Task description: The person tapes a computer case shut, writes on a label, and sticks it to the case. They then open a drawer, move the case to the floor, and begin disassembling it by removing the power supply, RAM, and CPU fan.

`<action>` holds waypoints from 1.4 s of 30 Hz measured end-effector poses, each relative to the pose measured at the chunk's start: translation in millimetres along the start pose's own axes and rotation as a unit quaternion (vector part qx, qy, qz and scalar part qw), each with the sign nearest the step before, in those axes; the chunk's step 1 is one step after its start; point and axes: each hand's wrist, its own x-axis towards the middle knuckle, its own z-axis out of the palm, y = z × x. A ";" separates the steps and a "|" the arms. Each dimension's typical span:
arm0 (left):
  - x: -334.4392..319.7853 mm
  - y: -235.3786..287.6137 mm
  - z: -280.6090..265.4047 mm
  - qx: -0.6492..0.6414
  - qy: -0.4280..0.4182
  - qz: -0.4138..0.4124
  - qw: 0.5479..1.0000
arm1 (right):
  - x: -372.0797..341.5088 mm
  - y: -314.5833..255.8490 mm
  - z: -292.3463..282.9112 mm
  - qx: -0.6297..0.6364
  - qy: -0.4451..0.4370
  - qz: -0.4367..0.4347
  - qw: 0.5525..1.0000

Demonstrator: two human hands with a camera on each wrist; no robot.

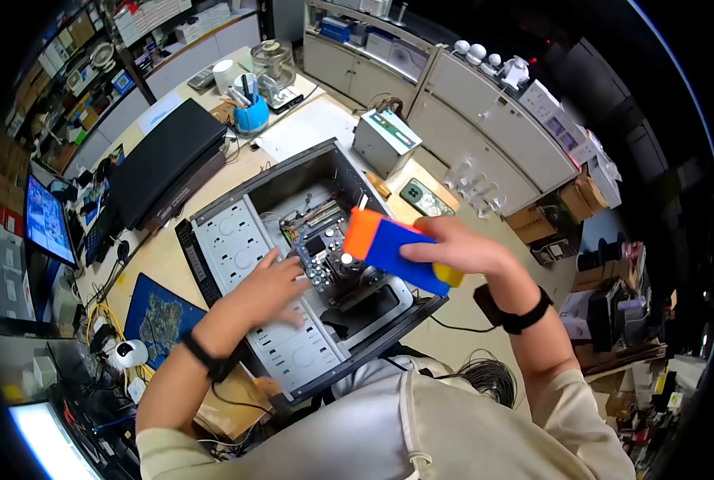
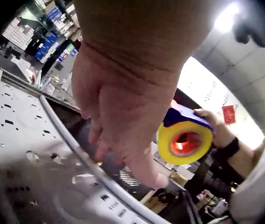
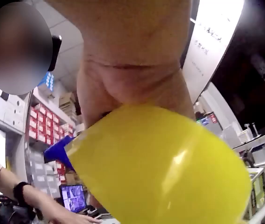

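An open computer case (image 1: pixel 249 200) lies on its side on the desk, with a dusty motherboard (image 1: pixel 322 248) showing inside. My right hand (image 1: pixel 457 244) grips a blue handheld device (image 1: pixel 397 252) with an orange front end, held over the near right part of the case. Its yellow round end (image 2: pixel 186 140) has an orange-red opening in the left wrist view and fills much of the right wrist view as a yellow surface (image 3: pixel 170 163). My left hand (image 1: pixel 269 292), fingers spread and loosely bent, is over the metal panel (image 1: pixel 301 348) and the motherboard's edge.
Behind the case stand a metal power supply box (image 1: pixel 387 136) and a blue pen cup (image 1: pixel 251 114). A phone (image 1: pixel 427 198) lies on the right. At the left are a black box-like unit (image 1: pixel 165 160), a blue circuit board (image 1: pixel 161 316) and a white camera (image 1: pixel 131 352).
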 end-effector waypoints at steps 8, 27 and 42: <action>-26.8 133.1 36.9 -0.148 0.017 -0.160 0.976 | -52.8 91.1 -33.1 0.264 0.140 0.031 0.954; 72.6 163.3 -9.8 -0.057 0.044 -0.346 0.936 | -63.6 209.5 -59.9 0.380 0.111 -0.002 0.918; 91.2 105.0 -182.2 -0.115 0.085 -0.463 0.875 | -34.3 110.9 -83.6 0.407 0.156 -0.221 0.872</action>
